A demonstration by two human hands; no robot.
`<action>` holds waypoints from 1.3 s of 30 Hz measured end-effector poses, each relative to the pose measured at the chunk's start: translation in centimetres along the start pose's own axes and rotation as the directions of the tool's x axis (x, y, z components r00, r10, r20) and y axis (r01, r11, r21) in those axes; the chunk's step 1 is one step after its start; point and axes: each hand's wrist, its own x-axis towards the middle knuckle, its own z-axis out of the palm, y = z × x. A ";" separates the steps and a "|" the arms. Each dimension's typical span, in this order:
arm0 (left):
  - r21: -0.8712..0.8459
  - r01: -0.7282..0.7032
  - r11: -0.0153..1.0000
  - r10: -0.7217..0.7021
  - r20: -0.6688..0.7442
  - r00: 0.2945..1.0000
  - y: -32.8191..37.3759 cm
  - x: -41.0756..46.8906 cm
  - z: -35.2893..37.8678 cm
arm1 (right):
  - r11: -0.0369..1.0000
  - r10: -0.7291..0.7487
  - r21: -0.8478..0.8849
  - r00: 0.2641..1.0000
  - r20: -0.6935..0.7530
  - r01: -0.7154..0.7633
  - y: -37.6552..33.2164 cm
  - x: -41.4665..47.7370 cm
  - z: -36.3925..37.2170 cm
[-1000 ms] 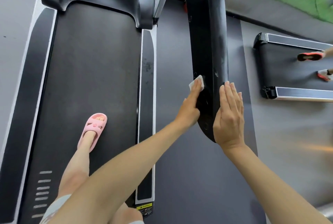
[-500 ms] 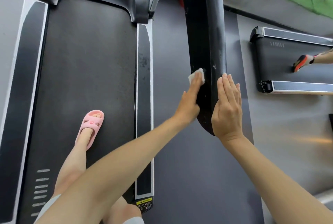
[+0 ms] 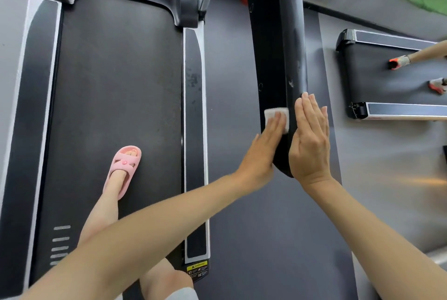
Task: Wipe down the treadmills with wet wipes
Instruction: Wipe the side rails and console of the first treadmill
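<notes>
The left hand (image 3: 263, 152) covers the lower part of the wet wipe (image 3: 272, 113), so only its upper edge and right side show around the fingers. The palm of the right hand (image 3: 310, 140) lies against the black handrail (image 3: 278, 46) and cannot be seen. The top of the handrail is cut off by the upper edge. The print on the yellow warning label (image 3: 197, 267) is too small to read. The neighbouring treadmill (image 3: 362, 77) runs out of the right edge, and the shoes (image 3: 399, 61) of another person on it are blurred. The left forearm hides the leg above the pink slipper (image 3: 123, 166) from the shin upward
</notes>
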 end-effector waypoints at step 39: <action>-0.667 0.406 0.624 -0.455 0.112 0.883 5.7 -2.0 -0.3 | 0.878 0.250 0.273 0.862 0.442 -0.394 -0.5 -1.5 -5.4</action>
